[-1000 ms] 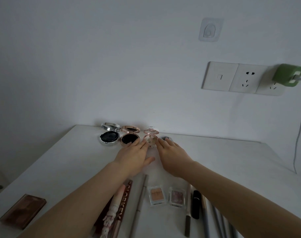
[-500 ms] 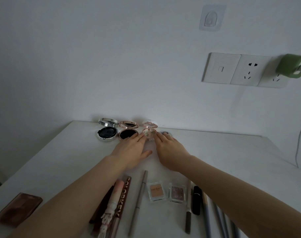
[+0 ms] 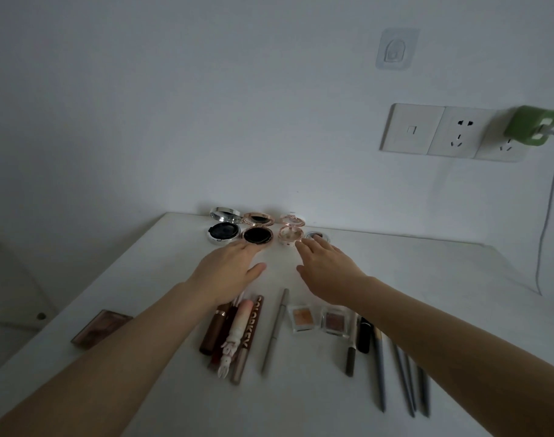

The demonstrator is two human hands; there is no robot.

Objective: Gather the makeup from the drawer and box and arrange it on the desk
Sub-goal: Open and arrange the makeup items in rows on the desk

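Several pencils (image 3: 380,370), tubes (image 3: 238,332) and two eyeshadow pans (image 3: 302,318) lie on the white worktop (image 3: 443,279), well in front of the pink compact (image 3: 291,236). Left hand (image 3: 230,272) and right hand (image 3: 327,268): flat, fingers straight, holding nothing, just before it. Gold compact (image 3: 258,235) and white compact (image 3: 223,231), open, stand to its left; small pot (image 3: 318,237) to its right.

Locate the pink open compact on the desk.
Head view: the pink compact sits open at the back of the desk, between the rose-gold compact to its left and a small round pot to its right.
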